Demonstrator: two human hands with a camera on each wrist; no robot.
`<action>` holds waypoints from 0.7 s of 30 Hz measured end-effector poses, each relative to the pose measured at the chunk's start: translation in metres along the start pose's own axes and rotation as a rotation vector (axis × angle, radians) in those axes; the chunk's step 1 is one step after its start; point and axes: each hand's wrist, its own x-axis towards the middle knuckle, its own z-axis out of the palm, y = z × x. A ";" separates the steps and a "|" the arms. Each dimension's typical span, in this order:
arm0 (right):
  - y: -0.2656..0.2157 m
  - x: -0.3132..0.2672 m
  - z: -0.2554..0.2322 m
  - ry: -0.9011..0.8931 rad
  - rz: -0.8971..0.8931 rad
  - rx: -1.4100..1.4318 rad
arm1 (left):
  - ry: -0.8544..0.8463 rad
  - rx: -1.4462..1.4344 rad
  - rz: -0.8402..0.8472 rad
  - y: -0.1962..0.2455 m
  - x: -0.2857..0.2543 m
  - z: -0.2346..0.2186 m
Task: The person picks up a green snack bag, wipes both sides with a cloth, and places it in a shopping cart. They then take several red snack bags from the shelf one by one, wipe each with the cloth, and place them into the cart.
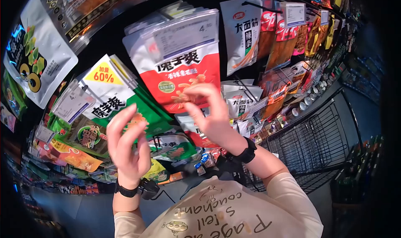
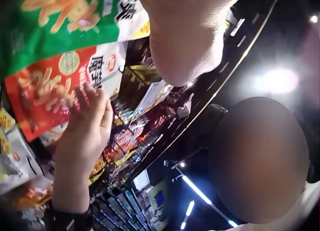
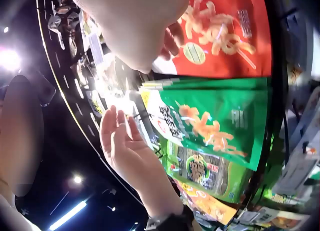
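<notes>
A red-and-white snack bag (image 1: 154, 81) hangs on the shelf behind a clear price tag (image 1: 184, 37). My right hand (image 1: 211, 117) is raised in front of its lower part, fingers loosely bent and nothing seen in them. To the left hangs a green-and-white snack bag (image 1: 104, 106) with a yellow corner. My left hand (image 1: 129, 144) is lifted before that one, palm turned up, with its fingers relaxed and holding nothing. In the right wrist view, the green bag (image 3: 215, 121) sits beside the red bag (image 3: 225, 36), and my right fingertips (image 3: 172, 41) overlap the red one's edge.
More snack packets (image 1: 240, 35) hang along the shelf to the right. A large white pouch (image 1: 44, 54) hangs at the far left. Below it are smaller green and orange packets (image 1: 77, 154). A black wire shopping cart (image 1: 309, 133) stands at my right.
</notes>
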 end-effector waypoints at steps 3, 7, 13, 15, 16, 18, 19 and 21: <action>0.014 0.020 -0.033 0.210 -0.021 -0.008 | -0.038 -0.160 -0.162 0.002 0.018 0.030; 0.044 0.039 -0.054 0.067 0.180 0.038 | -0.044 -0.157 -0.193 0.004 0.031 0.057; 0.079 0.076 -0.053 -0.091 0.301 0.022 | -0.064 -0.016 -0.299 -0.003 0.032 0.081; 0.079 0.087 -0.050 -0.109 0.305 0.023 | -0.003 -0.053 -0.365 -0.010 0.030 0.088; 0.086 0.096 -0.045 -0.099 0.347 0.181 | 0.026 -0.058 -0.366 -0.014 0.029 0.089; 0.104 0.112 -0.036 -0.061 0.466 0.536 | 0.081 -0.086 -0.381 -0.019 0.032 0.090; 0.109 0.117 -0.033 -0.066 0.466 0.542 | 0.083 -0.079 -0.384 -0.015 0.034 0.088; 0.113 0.125 -0.029 0.012 0.622 0.829 | -0.010 0.219 -0.372 -0.005 0.040 0.086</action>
